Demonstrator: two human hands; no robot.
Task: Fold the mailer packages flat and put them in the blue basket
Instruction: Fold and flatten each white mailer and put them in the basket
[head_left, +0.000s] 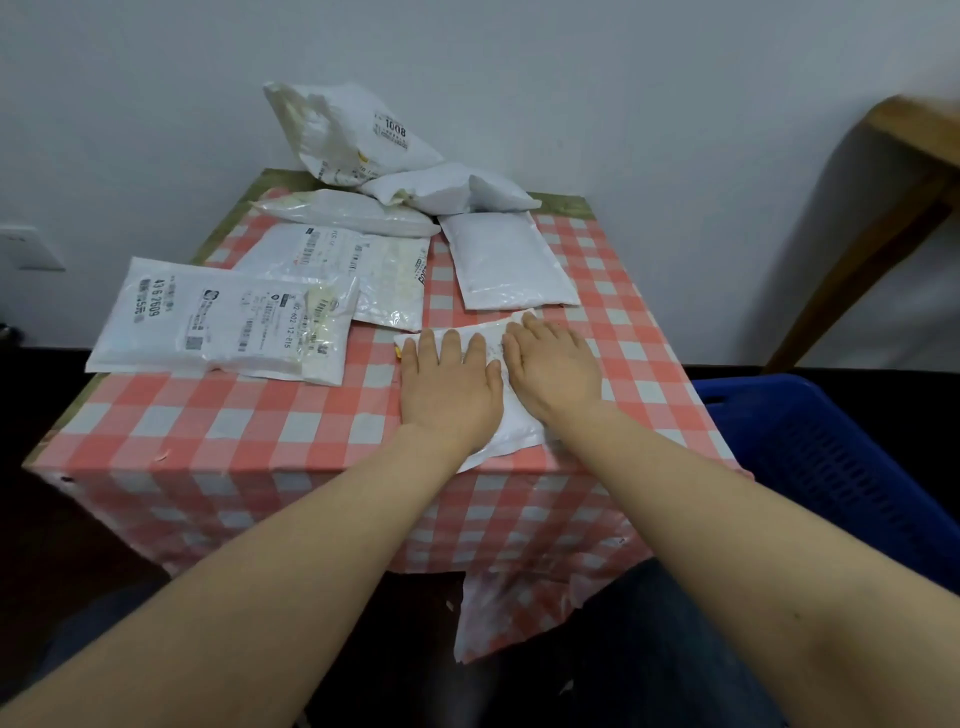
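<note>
White mailer under flat left hand, right hand, neighbour mailer reading "1008"

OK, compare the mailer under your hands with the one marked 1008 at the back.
The mailer under the hands lies flat on the tablecloth, pressed by left hand and right hand. The 1008 mailer is puffed, propped against the wall, untouched. Both are white plastic.

White mailer packages with black printed labels lie on a red-and-white checked tablecloth, a blue basket stands at the right, and a brown wooden table meets the pale wall.
</note>
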